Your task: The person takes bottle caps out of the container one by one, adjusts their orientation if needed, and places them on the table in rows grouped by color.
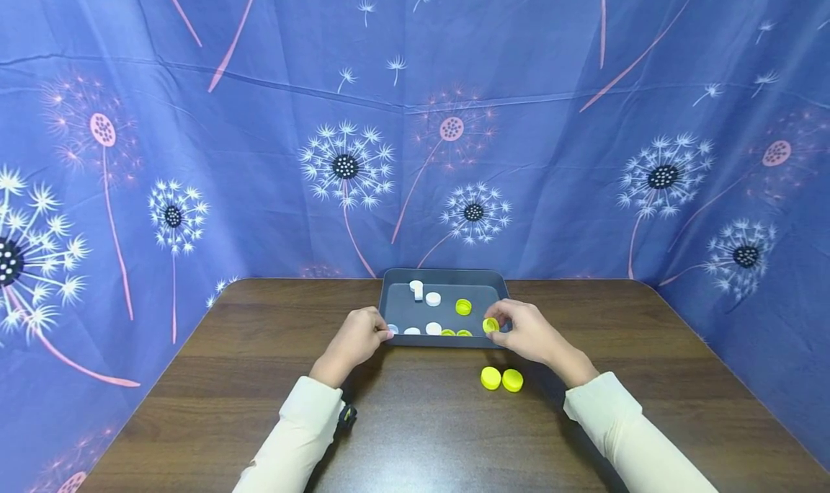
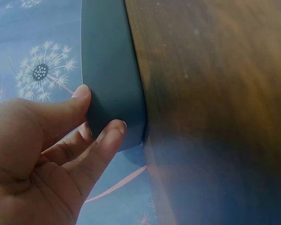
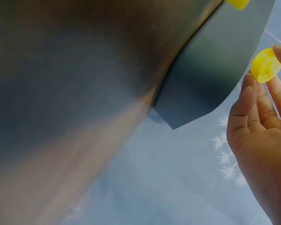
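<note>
A dark grey tray (image 1: pixel 428 341) stands near the table's back edge. At its front left corner my left hand (image 1: pixel 357 336) pinches the wall, with the thumb (image 2: pixel 82 93) at the rim and a finger against the outside. My right hand (image 1: pixel 528 333) holds a yellow bottle cap (image 1: pixel 491 325) by its edge, above the tray's front right part. In the right wrist view the hollow side of this cap (image 3: pixel 266 65) shows. Inside the tray lie several white caps (image 1: pixel 433 300) and three yellow caps (image 1: pixel 463 306), some partly hidden by the front wall.
Two yellow caps (image 1: pixel 491 378) lie side by side on the wooden table (image 1: pixel 415 428), in front of the tray. A blue cloth (image 1: pixel 402 140) with dandelion prints hangs behind the table and along its sides. A small black object (image 1: pixel 346 416) shows at my left cuff.
</note>
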